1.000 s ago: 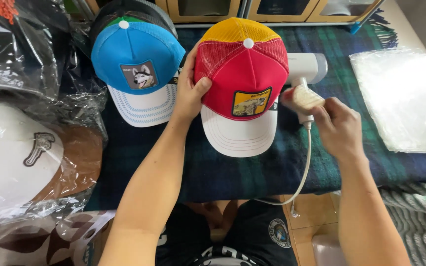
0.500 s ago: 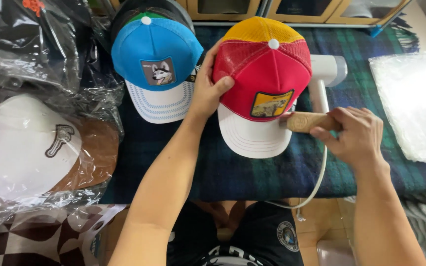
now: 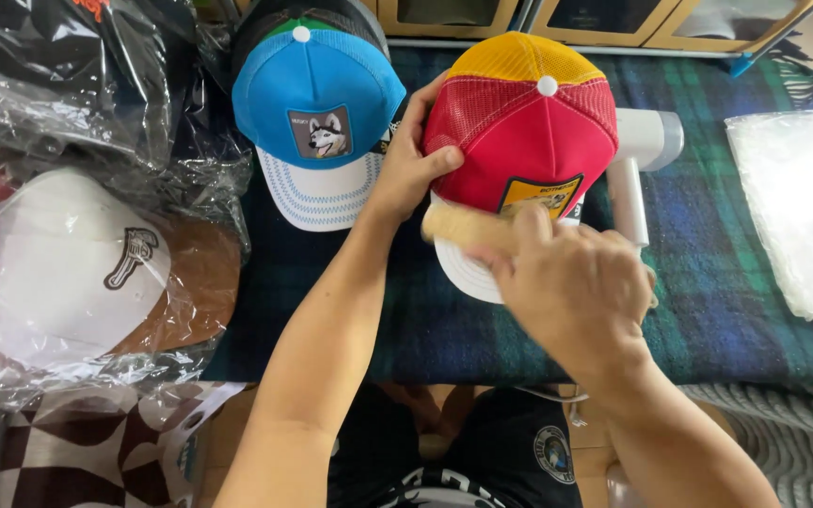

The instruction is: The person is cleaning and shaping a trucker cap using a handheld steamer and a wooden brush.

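A red and yellow mesh cap [image 3: 529, 132] with a white brim and a yellow patch lies on a dark plaid blanket [image 3: 726, 282]. My left hand [image 3: 411, 169] grips the cap's left side, thumb on the red front panel. My right hand [image 3: 576, 282] is closed on a light wooden brush or handle [image 3: 458, 226] and holds it across the cap's white brim, covering most of the brim. Whether the tool touches the brim is hidden by my hand.
A blue cap [image 3: 317, 94] with a dog patch sits just left of the red one. A white handheld device [image 3: 651, 141] lies to its right. Bagged caps [image 3: 77, 263] pile up at the left. A clear plastic bag [image 3: 802, 207] lies far right.
My right hand has carried the wooden tool leftward, from beside the white device to over the red cap's brim. My left hand has stayed on the cap.
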